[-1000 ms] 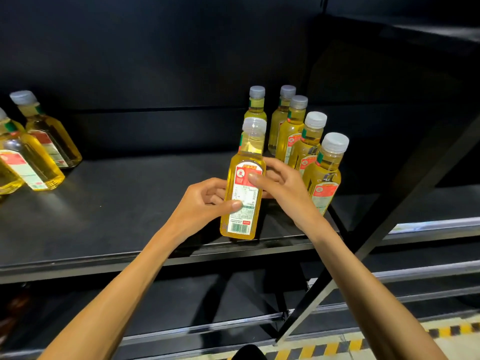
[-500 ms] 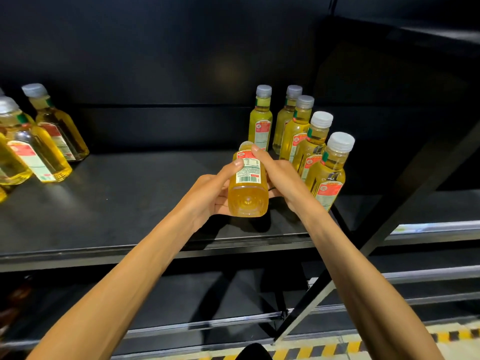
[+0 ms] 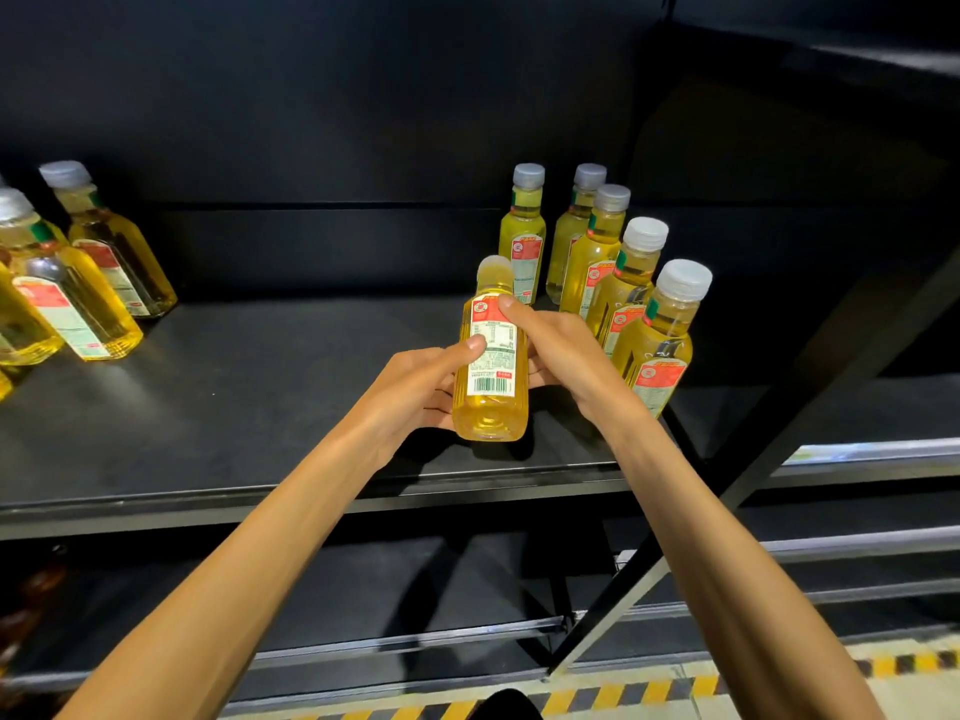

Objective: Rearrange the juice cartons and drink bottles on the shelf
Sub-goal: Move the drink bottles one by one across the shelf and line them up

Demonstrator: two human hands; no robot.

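Both hands hold one yellow drink bottle (image 3: 489,366) above the front of the black shelf (image 3: 234,407). The bottle is tilted back, its base toward me and its white cap pointing away. My left hand (image 3: 421,392) grips its left side with the thumb on the white barcode label. My right hand (image 3: 556,350) grips its right side, a finger on the red top of the label. Several matching bottles (image 3: 618,272) stand upright in two rows just right of and behind the held one.
Another cluster of yellow bottles (image 3: 78,283) stands at the shelf's left end. A slanted black upright (image 3: 753,470) crosses at the right. Lower shelves (image 3: 395,641) sit below, and a yellow-black striped floor edge (image 3: 649,693) runs along the bottom.
One second ago the bottle stood upright at the shelf front. Both hands then tipped it far back, base toward me, and it now lies at a less steep tilt.
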